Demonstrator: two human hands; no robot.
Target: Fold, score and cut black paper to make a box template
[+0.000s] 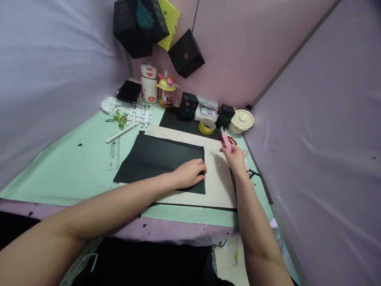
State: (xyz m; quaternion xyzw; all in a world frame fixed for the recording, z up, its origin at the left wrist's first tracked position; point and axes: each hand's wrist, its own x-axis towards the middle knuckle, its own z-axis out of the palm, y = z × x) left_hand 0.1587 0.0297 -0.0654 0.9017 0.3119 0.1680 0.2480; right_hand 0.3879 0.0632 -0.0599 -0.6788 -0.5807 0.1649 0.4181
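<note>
A black paper sheet (154, 159) lies on a beige board (218, 182) on the mint-green table mat. My left hand (190, 172) rests on the sheet's right part, fingers curled down against the paper near its right edge. My right hand (236, 159) is at the board's right side, closed around a pink knife-like tool (225, 141) that points away from me. Red-handled scissors (230, 140) lie just behind that hand.
A yellow tape roll (206, 126), small black boxes (188, 106), a white lidded bowl (241, 121), jars (149, 83), markers (138, 113), a clear ruler (113, 153) and a white stick (122, 132) fill the back. Black and yellow boxes (149, 24) hang above. Fabric walls close in both sides.
</note>
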